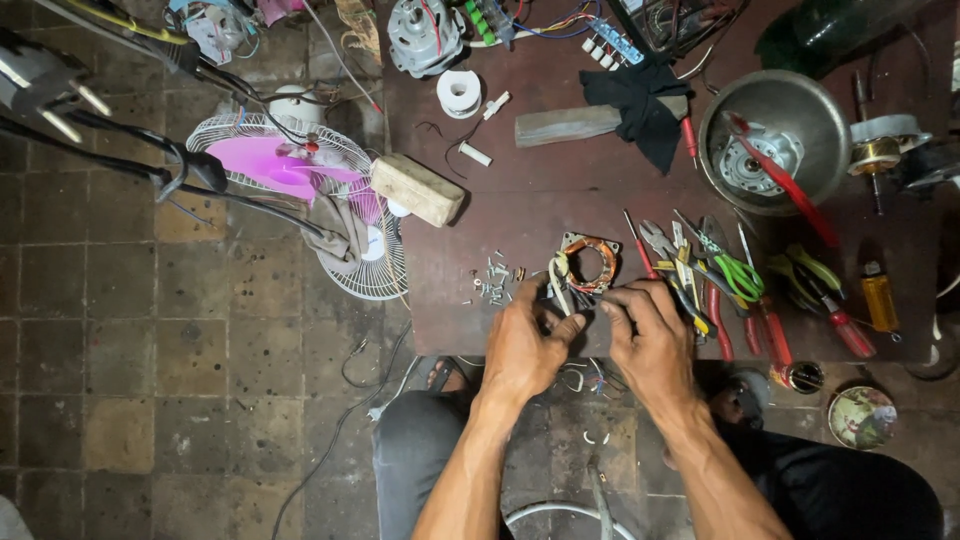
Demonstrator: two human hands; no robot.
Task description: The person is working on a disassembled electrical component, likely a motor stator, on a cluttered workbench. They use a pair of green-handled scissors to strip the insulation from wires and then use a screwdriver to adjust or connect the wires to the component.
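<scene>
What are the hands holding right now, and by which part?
Both hands, left and right, grip the wires trailing from the copper-wound stator, not the stator itself.

Copper-orange stator coil [590, 262], pink fan blade [268, 160]

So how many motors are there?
3 that I can see: one motor at the table's top edge, one inside the metal bowl, and a stator above both hands. More may hide under the clutter.

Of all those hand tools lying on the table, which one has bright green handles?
The green-handled scissors, lying right of the person's right hand; the neighbouring pliers and screwdrivers have red or yellow handles.
</scene>
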